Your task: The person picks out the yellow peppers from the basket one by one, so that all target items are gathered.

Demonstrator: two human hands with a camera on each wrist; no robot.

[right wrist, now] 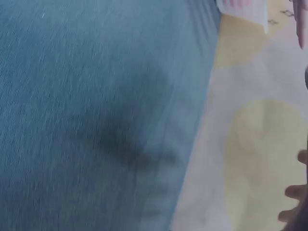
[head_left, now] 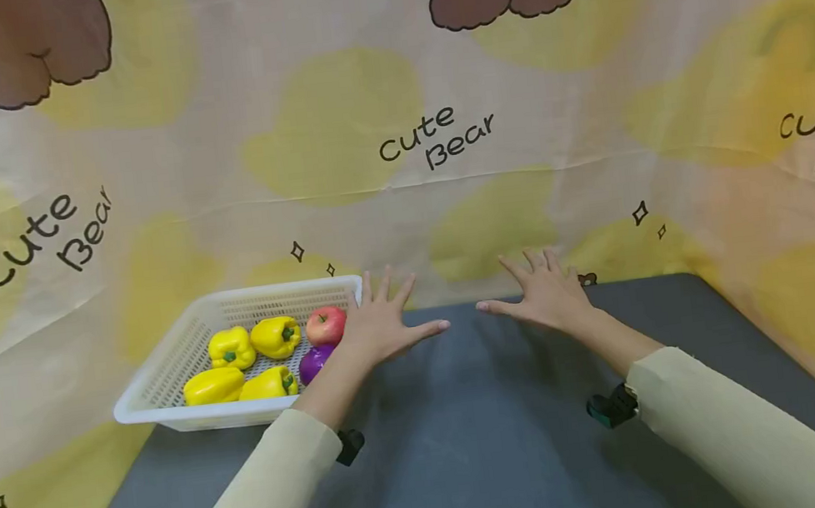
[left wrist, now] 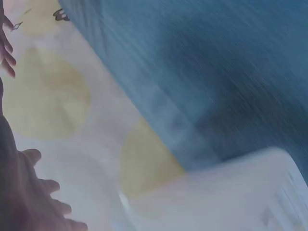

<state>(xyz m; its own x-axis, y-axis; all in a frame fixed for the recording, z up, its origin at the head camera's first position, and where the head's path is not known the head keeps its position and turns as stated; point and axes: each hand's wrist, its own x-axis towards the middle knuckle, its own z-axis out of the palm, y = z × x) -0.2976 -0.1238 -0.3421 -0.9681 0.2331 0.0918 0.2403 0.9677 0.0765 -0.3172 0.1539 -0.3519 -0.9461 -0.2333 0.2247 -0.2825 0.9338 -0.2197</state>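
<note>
Both hands are held out over the table with fingers spread, and neither holds anything. In the head view my left hand overlaps the right end of a white plastic basket. My right hand is to its right, thumb pointing toward the left thumb. Inside the basket lie several yellow bell peppers, a red apple and a shiny purple item, which the left wrist partly hides. The left wrist view shows a blurred basket corner beside the left hand.
A dark grey-blue table spreads beneath the hands. Behind it and along its sides hangs a pale curtain with yellow patches, bears and lettering. Dark wrist devices sit at the sleeve cuffs.
</note>
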